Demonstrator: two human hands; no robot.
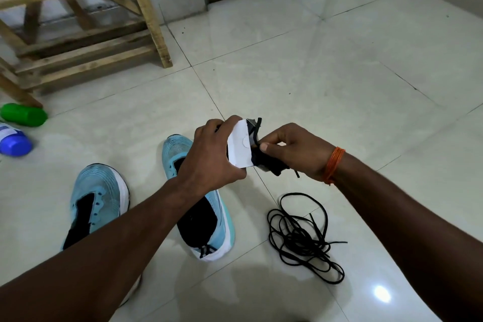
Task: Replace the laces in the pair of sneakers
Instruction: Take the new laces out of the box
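I can read no text from here. The white card sleeve (239,145) shows me a blank face, and the label on the blue-capped bottle (13,138), far left of it, is too blurred.

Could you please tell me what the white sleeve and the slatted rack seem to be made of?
White sleeve: probably thin matte card or paper, judging by its flat folded faces and cut tab. Slatted rack: apparently bare pale wood, with visible grain and rough slats.

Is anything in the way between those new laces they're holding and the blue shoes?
Only the white paper sleeve, gripped by the left hand, wraps the new laces that the right hand pinches. The sneakers below show no laces.
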